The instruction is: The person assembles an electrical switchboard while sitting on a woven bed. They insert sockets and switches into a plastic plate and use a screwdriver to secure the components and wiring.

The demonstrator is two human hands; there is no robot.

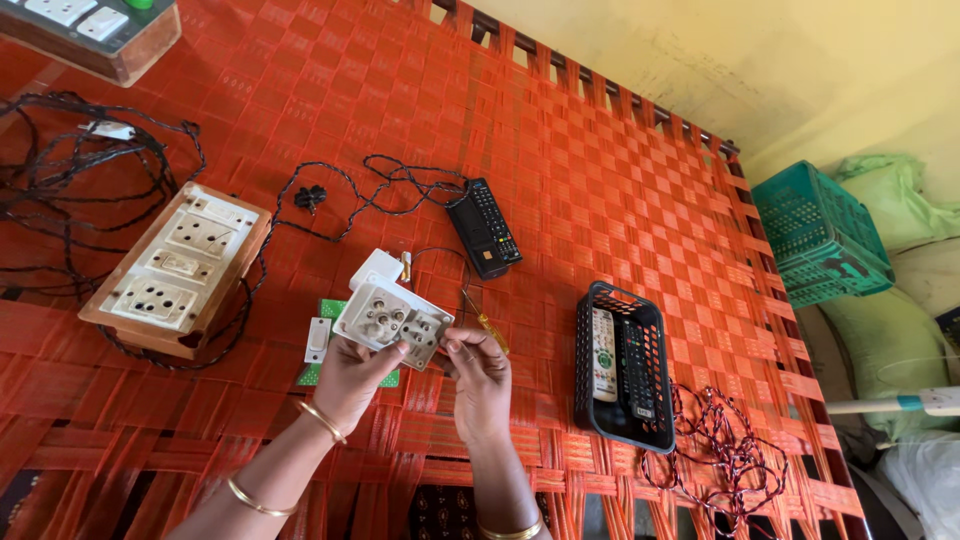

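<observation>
Seen from above, two bare forearms with gold bangles reached up from the near edge over an orange woven cot point(620, 200). The left hand point(352, 375) was curled palm-up, its fingers clasped around the underside of a white socket plate point(392, 318) — held tilted just above the webbing, near the centre. The right hand point(478, 375) gripped the plate's right edge with thumb and forefinger, and it also pinched a small yellow-handled screwdriver point(488, 328) that stuck out to the right. A wooden switchboard point(180, 270) lay to the left among tangled black wires point(60, 170). A black remote point(483, 228) lay farther off, and a black basket point(622, 365) holding remotes sat to the right.
</observation>
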